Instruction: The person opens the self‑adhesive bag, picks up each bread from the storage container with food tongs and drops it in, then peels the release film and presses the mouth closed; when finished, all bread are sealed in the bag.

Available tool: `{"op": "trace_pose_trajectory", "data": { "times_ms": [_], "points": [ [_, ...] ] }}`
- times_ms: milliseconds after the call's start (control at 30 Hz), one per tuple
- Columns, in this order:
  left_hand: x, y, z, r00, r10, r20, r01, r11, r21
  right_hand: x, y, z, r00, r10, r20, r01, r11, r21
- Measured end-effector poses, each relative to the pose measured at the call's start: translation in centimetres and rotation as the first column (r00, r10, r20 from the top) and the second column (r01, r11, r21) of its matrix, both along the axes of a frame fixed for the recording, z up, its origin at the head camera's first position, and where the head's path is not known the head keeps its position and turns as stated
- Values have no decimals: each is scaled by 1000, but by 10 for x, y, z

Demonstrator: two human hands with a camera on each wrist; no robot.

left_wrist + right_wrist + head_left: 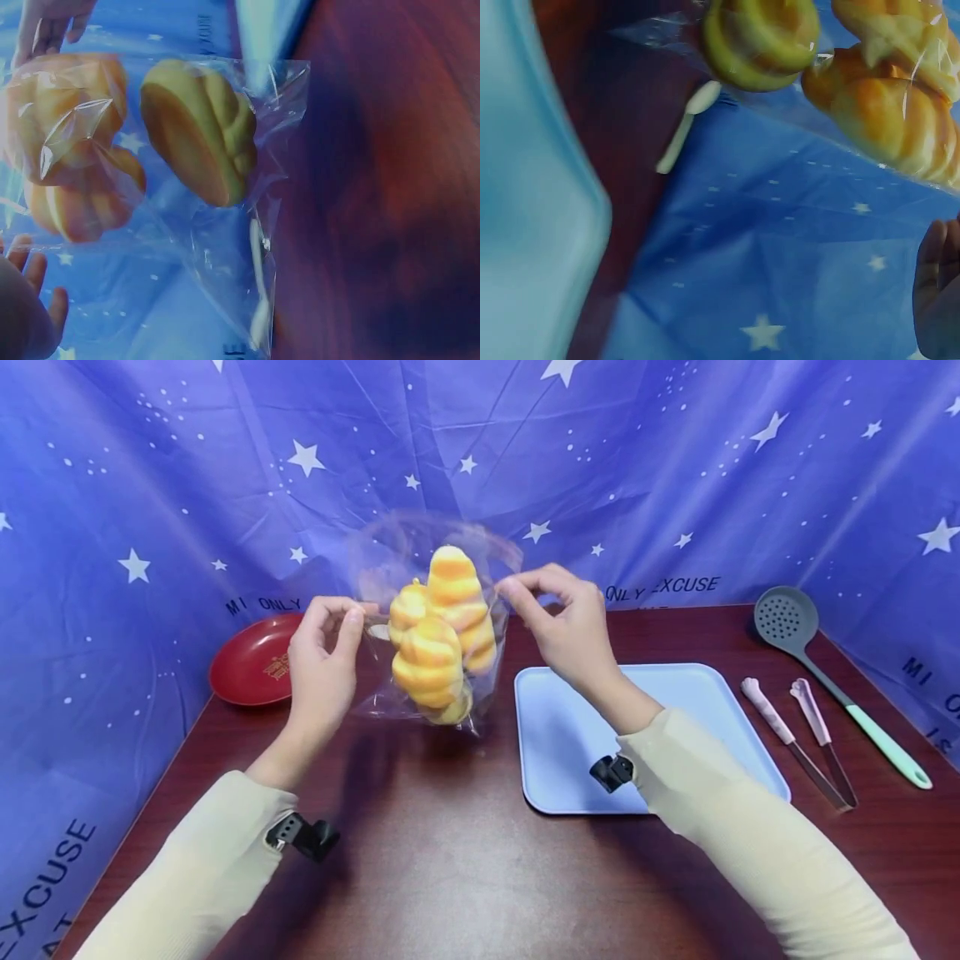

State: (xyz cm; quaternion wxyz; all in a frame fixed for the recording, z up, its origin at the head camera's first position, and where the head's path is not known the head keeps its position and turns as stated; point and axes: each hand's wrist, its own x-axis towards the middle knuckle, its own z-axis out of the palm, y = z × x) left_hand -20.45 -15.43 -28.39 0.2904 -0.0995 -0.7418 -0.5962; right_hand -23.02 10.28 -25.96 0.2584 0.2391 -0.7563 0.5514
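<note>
A clear plastic bag [491, 681] hangs above the table between both hands, holding several golden, ridged bread rolls [450, 635]. My left hand [324, 652] pinches the bag's left side between thumb and fingertips. On the opposite side, my right hand [572, 627] pinches the upper right edge. One roll [199, 135] sits low in the bag in the left wrist view, its flat brown base showing, apart from the others [82, 150]. The right wrist view catches the lower roll [761, 45] and part of the right hand [939, 292].
A light blue tray [705, 727] lies under the right forearm. Right of it are tongs with pink paw-shaped handles [817, 714] and a grey skimmer [786, 614] with a mint handle. A red plate [251, 664] stands back left; a white spoon [682, 131] lies behind the bag.
</note>
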Motion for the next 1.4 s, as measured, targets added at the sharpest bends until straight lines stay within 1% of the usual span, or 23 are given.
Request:
{"op": "trace_pose_trajectory", "data": {
  "times_ms": [100, 167, 233, 300, 333, 433, 500, 600, 667, 767, 900, 1200, 1333, 1400],
  "points": [
    [4, 4, 7, 997, 43, -65, -43, 999, 11, 1, -4, 14, 997, -39, -71, 42, 998, 39],
    [7, 5, 8, 994, 76, -82, -76, 997, 2, 2, -5, 19, 993, -59, -98, 66, 995, 74],
    [10, 5, 8, 991, 100, -87, -100, 995, 0, 2, -6, 22, 992, -65, -107, 76, 991, 106],
    [11, 5, 6, 991, 109, -74, -109, 994, 1, 2, -5, 21, 996, -49, -80, 59, 991, 124],
    [12, 4, 5, 993, 103, -61, -103, 995, 7, 2, -4, 20, 998, -38, -56, 45, 990, 132],
    [11, 1, -2, 998, 63, 2, -63, 997, 41, -2, -2, 13, 1000, -1, 19, -2, 988, 155],
    [11, -2, -9, 998, 41, 48, -44, 998, 54, -4, 0, 7, 997, 21, 69, -33, 986, 163],
    [11, -3, -18, 995, 22, 92, -25, 999, 40, -6, 1, -2, 992, 56, 116, -75, 983, 167],
    [13, -4, -23, 995, 12, 96, -13, 1000, 17, -5, 0, -5, 988, 78, 133, -99, 982, 163],
    [15, -3, -29, 998, -18, 60, 19, 1000, -6, -4, -3, -7, 987, 101, 125, -120, 981, 155],
    [17, -3, -32, 1000, -26, 18, 26, 999, -33, -3, -7, -8, 987, 117, 109, -133, 980, 151],
    [11, -3, -33, 999, 44, 10, -43, 995, -95, -1, -3, -10, 978, 141, 153, -160, 979, 123],
    [10, -2, -32, 999, 42, -26, -44, 992, -116, -2, -1, -12, 977, 134, 164, -155, 980, 123],
    [10, -1, -29, 998, 31, -57, -38, 992, -118, -2, 0, -12, 981, 117, 158, -137, 983, 125]
  ]
}}
